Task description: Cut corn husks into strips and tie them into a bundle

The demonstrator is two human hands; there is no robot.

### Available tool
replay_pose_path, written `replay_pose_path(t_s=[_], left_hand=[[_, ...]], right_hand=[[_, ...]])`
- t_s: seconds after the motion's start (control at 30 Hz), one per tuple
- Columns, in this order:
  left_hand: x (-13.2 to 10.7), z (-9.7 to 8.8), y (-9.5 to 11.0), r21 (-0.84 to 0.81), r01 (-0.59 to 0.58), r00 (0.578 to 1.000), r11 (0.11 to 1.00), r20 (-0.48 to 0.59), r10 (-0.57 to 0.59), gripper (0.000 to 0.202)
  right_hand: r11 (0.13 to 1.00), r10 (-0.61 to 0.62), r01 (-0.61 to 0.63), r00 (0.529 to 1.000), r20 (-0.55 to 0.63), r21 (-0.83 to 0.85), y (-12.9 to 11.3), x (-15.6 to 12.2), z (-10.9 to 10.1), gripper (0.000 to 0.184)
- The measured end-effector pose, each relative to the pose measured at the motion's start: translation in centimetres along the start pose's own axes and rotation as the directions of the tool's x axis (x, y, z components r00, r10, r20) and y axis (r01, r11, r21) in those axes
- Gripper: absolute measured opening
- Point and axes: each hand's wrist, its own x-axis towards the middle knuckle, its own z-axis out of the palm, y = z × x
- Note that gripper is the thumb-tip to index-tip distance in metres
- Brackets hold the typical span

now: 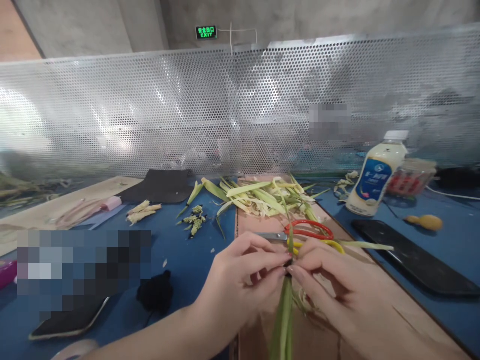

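Both hands meet over a brown board (258,320), pinching a bundle of long green leaf strips (284,320). My left hand (243,280) has its thumb and forefinger closed on the bundle from the left. My right hand (337,285) pinches the same spot from the right. Something small and dark shows between the fingertips, too hidden to name. The strips hang down toward me, and a thin green end sticks up above the fingers. Just beyond the hands lie scissors (311,230) with one red and one yellow handle, partly covered by my right hand.
A pile of green and pale leaf strips (262,195) covers the board's far end. To the right are a bottle (377,175), a plastic tub (410,177) and a black phone (416,257). A ball of black yarn (155,292) lies left. A perforated metal screen (168,115) stands behind.
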Motion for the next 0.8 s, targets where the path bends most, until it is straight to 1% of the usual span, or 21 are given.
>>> replay_pose_path(t_s=[0.07,0.3,0.37,0.57,0.7,0.8], left_hand=[[-0.1,0.2,-0.1,-0.004,-0.038,0.999,0.999,-0.016,0.038,0.019],[0.1,0.2,0.4,0.010,0.007,0.999,1.000,-0.044,-0.007,0.017],[0.1,0.1,0.4,0.016,0.017,0.999,1.000,-0.034,-0.017,0.016],[-0.1,0.2,0.0,-0.007,0.044,0.998,0.999,0.050,-0.044,0.018],[-0.1,0.3,-0.4,-0.003,0.042,0.998,0.999,0.037,-0.042,0.015],[-0.1,0.3,-0.6,-0.004,0.062,0.997,0.998,0.040,-0.062,0.013]], right_hand=[[1.000,-0.010,0.010,1.000,-0.025,-0.020,0.0,0.0,0.1,0.018],[0.996,-0.055,0.053,0.998,-0.017,-0.078,0.3,-0.2,-0.1,0.015],[0.996,-0.049,0.049,0.999,-0.006,-0.077,0.2,-0.1,-0.2,0.015],[0.996,-0.024,0.026,1.000,0.018,-0.089,0.1,0.1,-0.4,0.013],[0.997,-0.011,0.014,0.999,0.035,-0.073,0.0,0.2,-0.6,0.013],[0.999,-0.008,0.011,0.997,0.071,-0.052,0.1,0.1,-0.6,0.014]])
